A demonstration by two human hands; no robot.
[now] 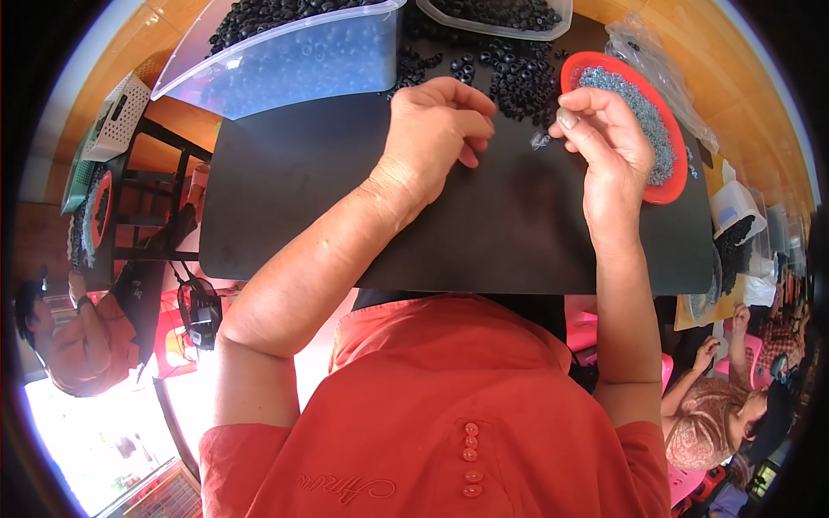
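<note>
Left hand (436,129) pinches closed at the black ring pile (514,73) — contents hidden; right hand (609,142) grips one small metal piece. Red dish (604,62) of metal bits and both clear bins (294,60) look full — I'd judge most work remains.

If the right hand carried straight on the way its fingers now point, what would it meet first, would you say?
The right hand points up and slightly leftward, so it would probably first meet the loose black rings heaped on the black mat, just left of the red dish; depth is uncertain.
</note>
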